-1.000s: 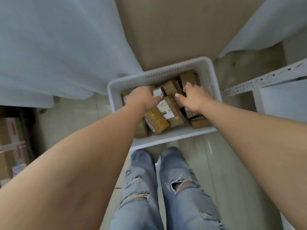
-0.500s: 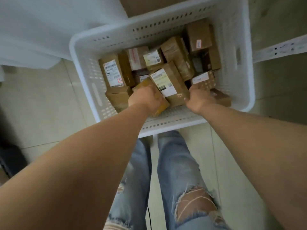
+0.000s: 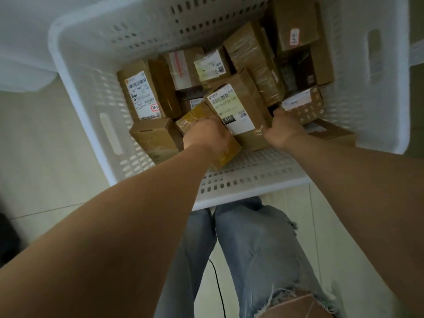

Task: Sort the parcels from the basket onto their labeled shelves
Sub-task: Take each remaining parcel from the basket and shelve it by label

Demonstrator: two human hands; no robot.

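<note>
The white perforated plastic basket (image 3: pixel 110 125) surrounds both hands and its heap of brown cardboard parcels. The brown cardboard parcel with the white barcode label (image 3: pixel 238 111) lies between them: the left hand (image 3: pixel 206 136) presses its near-left edge, and the right hand's (image 3: pixel 283 129) fingers curl round its right side. Best lifted level, with the label kept readable.
</note>
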